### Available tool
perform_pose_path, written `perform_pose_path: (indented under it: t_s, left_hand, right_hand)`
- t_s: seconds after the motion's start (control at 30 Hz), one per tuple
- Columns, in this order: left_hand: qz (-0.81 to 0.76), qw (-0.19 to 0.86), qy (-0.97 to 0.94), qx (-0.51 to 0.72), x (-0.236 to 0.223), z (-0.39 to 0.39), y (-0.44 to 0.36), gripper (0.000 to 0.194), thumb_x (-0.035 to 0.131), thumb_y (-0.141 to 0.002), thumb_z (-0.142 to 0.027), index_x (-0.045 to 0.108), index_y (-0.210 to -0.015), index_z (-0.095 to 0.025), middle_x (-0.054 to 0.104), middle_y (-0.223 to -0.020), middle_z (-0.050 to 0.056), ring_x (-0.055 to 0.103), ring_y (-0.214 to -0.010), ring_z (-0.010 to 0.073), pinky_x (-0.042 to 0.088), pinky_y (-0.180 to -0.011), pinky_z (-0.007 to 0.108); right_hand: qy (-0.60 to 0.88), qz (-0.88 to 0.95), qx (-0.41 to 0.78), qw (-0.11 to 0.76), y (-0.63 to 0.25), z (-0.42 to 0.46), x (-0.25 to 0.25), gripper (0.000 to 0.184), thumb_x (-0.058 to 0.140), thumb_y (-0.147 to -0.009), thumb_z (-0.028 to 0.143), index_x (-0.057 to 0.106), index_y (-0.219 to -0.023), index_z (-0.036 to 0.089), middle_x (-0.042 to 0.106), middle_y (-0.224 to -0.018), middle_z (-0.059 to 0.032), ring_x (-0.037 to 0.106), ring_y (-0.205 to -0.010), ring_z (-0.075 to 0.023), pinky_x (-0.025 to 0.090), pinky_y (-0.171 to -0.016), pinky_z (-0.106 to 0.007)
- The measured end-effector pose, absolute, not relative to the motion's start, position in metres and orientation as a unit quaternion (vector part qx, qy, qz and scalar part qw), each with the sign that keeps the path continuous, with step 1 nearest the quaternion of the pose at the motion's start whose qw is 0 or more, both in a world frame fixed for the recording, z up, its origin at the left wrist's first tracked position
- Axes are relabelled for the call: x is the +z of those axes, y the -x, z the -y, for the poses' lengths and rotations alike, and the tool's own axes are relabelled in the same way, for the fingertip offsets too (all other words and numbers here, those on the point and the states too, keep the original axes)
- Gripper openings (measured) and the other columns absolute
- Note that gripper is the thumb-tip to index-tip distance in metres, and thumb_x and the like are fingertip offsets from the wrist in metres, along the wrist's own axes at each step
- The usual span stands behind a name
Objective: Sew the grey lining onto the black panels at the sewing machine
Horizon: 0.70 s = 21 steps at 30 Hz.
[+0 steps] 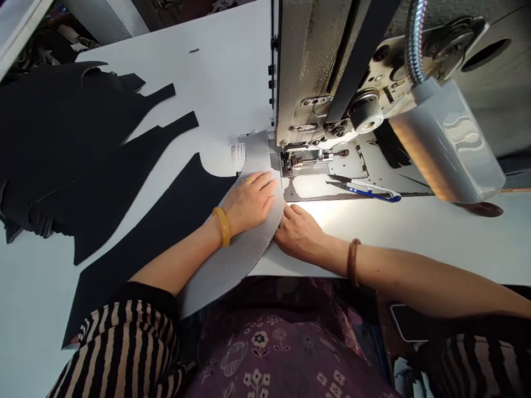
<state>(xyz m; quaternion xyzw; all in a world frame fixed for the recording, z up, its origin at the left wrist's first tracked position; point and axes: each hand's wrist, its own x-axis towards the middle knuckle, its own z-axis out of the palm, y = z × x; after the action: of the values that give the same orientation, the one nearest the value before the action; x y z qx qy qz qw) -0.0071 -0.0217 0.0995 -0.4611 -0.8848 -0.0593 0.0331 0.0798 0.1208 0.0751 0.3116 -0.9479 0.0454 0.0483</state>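
A curved piece of grey mesh fabric [219,276] lies beside the sewing machine's needle area [292,160], its upper end reaching up past the presser foot. On top of it my left hand [251,202] rests flat, fingers stretched toward the machine. My right hand [301,232] is closed at the fabric's right edge, just in front of the needle plate; its fingertips are partly hidden against the cloth. Under the grey piece, to the left, is a black fabric panel [157,204]. A small printed label [238,152] sits near the grey piece's upper end.
Stacked black fabric pieces [83,138] cover the table's left side. Blue-and-white thread snips [365,188] lie on the machine bed. A grey lamp [452,143] on a flexible neck hangs at right. Below the table edge, at right, is a phone [410,323].
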Motion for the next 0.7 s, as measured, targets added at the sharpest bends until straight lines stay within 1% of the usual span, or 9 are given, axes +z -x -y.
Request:
perform_pose_path:
  t_s: [0.1, 0.23, 0.33, 0.47, 0.6, 0.7]
  left_hand:
    - [0.886, 0.024, 0.459, -0.067, 0.100, 0.020, 0.008, 0.038, 0.038, -0.095, -0.021, 0.058, -0.124, -0.008, 0.054, -0.134, 0.013, 0.048, -0.125, 0.0269, 0.043, -0.106, 0.041]
    - [0.878, 0.024, 0.473, -0.076, 0.100, 0.012, 0.011, 0.037, 0.037, -0.094, -0.020, 0.058, -0.121, -0.008, 0.054, -0.131, 0.015, 0.049, -0.123, 0.0268, 0.044, -0.105, 0.043]
    - [0.876, 0.024, 0.475, -0.082, 0.100, 0.003, 0.014, 0.036, 0.037, -0.093, -0.019, 0.058, -0.120, -0.007, 0.054, -0.131, 0.016, 0.050, -0.122, 0.0270, 0.044, -0.104, 0.043]
    - [0.876, 0.015, 0.476, -0.076, 0.100, -0.004, 0.020, 0.034, 0.037, -0.093, -0.019, 0.059, -0.118, -0.009, 0.055, -0.130, 0.015, 0.051, -0.121, 0.0262, 0.045, -0.103, 0.041]
    - [0.874, 0.013, 0.482, -0.068, 0.101, -0.007, 0.023, 0.034, 0.038, -0.094, -0.019, 0.059, -0.118, -0.009, 0.056, -0.129, 0.014, 0.051, -0.120, 0.0264, 0.046, -0.101, 0.041]
    - [0.876, 0.011, 0.480, -0.052, 0.102, -0.009, 0.024, 0.033, 0.039, -0.093, -0.019, 0.060, -0.116, -0.009, 0.056, -0.128, 0.014, 0.051, -0.118, 0.0269, 0.047, -0.098, 0.040]
  right_hand:
    - [-0.303, 0.951, 0.039, 0.053, -0.081, -0.122, 0.077, 0.026, 0.045, -0.083, 0.005, 0.070, -0.086, 0.010, 0.064, -0.083, -0.0169, 0.051, -0.090, -0.0283, 0.031, -0.064, -0.033]
    - [-0.285, 0.957, 0.024, 0.054, -0.080, -0.128, 0.077, 0.027, 0.045, -0.083, 0.006, 0.071, -0.086, 0.010, 0.064, -0.084, -0.0174, 0.051, -0.094, -0.0298, 0.031, -0.060, -0.032]
    - [-0.277, 0.958, 0.001, 0.076, -0.078, -0.133, 0.077, 0.029, 0.045, -0.082, 0.006, 0.072, -0.092, 0.009, 0.065, -0.085, -0.0187, 0.052, -0.093, -0.0299, 0.031, -0.060, -0.031]
    - [-0.271, 0.957, -0.015, 0.102, -0.075, -0.138, 0.077, 0.032, 0.046, -0.081, 0.006, 0.072, -0.100, 0.009, 0.065, -0.083, -0.0177, 0.052, -0.089, -0.0287, 0.029, -0.061, -0.032]
    - [-0.259, 0.962, -0.015, 0.084, -0.074, -0.139, 0.077, 0.031, 0.048, -0.080, 0.007, 0.072, -0.100, 0.009, 0.065, -0.083, -0.0175, 0.051, -0.088, -0.0279, 0.027, -0.060, -0.031]
    - [-0.252, 0.966, -0.006, 0.066, -0.073, -0.140, 0.077, 0.030, 0.048, -0.080, 0.007, 0.072, -0.098, 0.009, 0.064, -0.081, -0.0165, 0.050, -0.087, -0.0268, 0.028, -0.061, -0.031]
